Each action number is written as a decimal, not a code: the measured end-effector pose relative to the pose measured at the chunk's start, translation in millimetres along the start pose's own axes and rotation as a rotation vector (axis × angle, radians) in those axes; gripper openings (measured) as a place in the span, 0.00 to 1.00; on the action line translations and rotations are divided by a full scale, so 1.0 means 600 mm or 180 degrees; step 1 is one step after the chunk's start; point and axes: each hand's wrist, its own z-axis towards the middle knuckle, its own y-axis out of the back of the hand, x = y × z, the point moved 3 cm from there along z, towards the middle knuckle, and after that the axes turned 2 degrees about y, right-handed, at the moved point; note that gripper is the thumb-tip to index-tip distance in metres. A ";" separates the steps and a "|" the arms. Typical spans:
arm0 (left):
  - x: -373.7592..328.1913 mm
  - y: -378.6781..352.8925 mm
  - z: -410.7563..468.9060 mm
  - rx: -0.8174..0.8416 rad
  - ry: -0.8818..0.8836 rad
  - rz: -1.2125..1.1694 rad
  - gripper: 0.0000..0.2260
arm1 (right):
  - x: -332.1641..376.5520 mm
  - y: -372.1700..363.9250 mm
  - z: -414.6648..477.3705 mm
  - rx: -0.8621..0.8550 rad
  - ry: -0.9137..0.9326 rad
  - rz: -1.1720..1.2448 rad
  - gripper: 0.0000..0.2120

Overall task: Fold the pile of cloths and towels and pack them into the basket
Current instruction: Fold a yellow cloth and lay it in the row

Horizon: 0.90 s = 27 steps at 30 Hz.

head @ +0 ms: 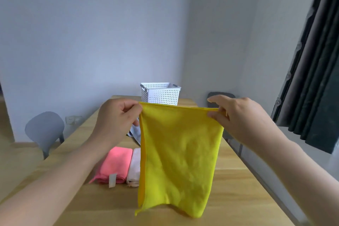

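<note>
A yellow cloth (179,156) hangs in the air over the wooden table (238,198), doubled over, its lower edge near the tabletop. My left hand (117,119) pinches its top left corner and my right hand (236,115) pinches its top right corner. A folded pink cloth (115,166) with a white tag lies on the table below my left hand, and a folded pale pink cloth (134,165) lies beside it, partly hidden by the yellow cloth. A white perforated basket (161,93) stands at the table's far end.
A grey-white cloth (135,133) lies behind the yellow one, mostly hidden. A grey chair (45,130) stands left of the table and a dark chair (221,95) at the far right. Dark curtains (315,60) hang on the right.
</note>
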 end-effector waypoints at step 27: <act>0.013 -0.129 -0.048 0.0956 0.0088 -0.0661 0.17 | -0.065 -0.057 -0.082 0.0686 -0.1642 0.1338 0.06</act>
